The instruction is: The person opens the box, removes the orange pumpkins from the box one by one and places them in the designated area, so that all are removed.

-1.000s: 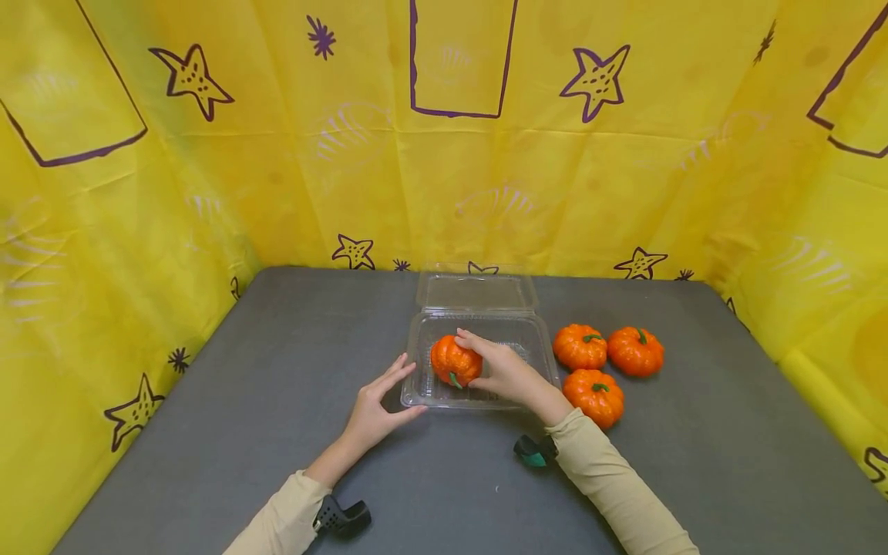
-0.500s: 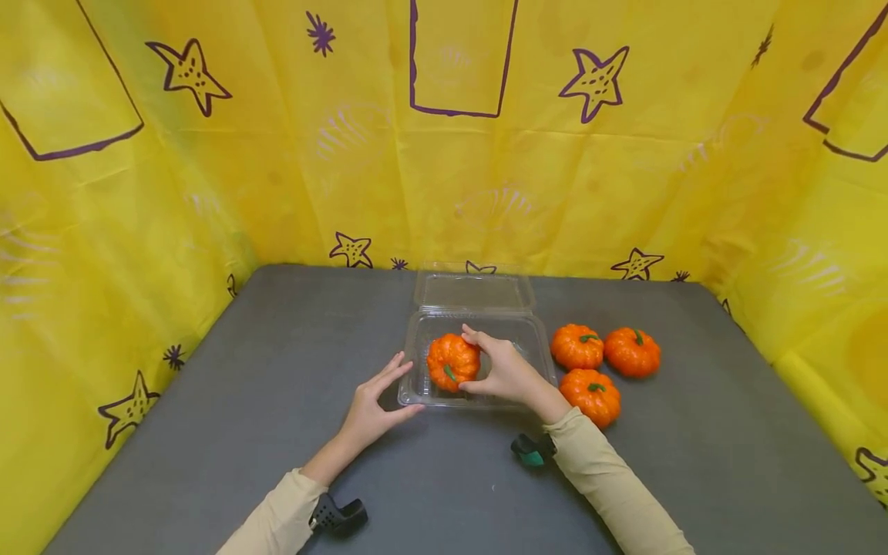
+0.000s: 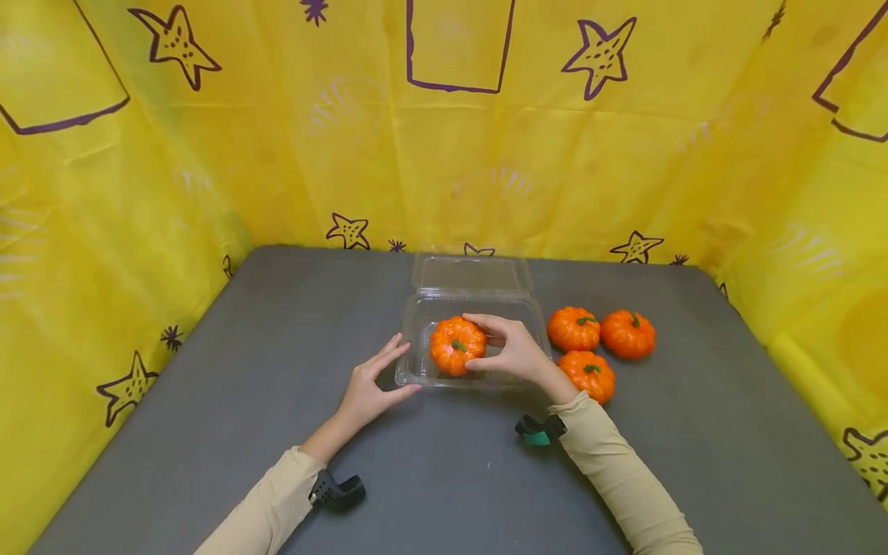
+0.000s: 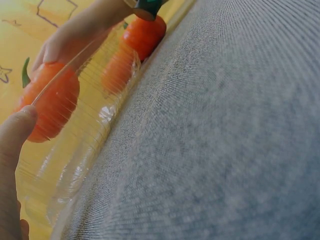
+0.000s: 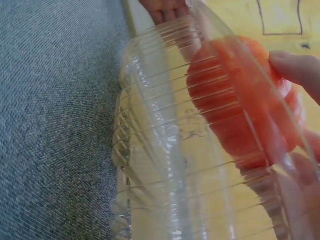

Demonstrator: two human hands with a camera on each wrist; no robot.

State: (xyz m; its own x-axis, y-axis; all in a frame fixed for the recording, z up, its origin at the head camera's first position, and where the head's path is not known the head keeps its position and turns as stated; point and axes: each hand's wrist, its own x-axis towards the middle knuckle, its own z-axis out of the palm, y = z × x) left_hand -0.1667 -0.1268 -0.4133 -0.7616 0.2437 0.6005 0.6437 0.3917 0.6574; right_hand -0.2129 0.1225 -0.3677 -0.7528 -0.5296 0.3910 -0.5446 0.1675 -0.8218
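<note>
My right hand [image 3: 516,353] holds an orange toy pumpkin [image 3: 446,356] with a green stem, its thumb and fingers on the pumpkin's right side. The pumpkin is within the clear plastic clamshell container [image 3: 509,307], towards its left side; in the right wrist view the pumpkin [image 5: 225,100] shows through the ribbed wall. Whether it rests on the base cannot be told. At the container's front left corner is my left hand [image 3: 365,391], fingers extended along the left edge and thumb at the front. In the left wrist view, the left thumb [image 4: 17,125] touches the rim.
The container's lid [image 3: 475,274] lies folded back behind it. Right of the container sit three more orange pumpkins, a near one [image 3: 588,376], a back one [image 3: 574,329] and a far right one [image 3: 627,335]. A yellow patterned cloth [image 3: 479,154] surrounds the grey table [image 3: 277,339].
The held pumpkin has turned, its stem going from pointing towards the front to facing upwards. My left hand stays at the container's corner. The head view has tilted slightly down.
</note>
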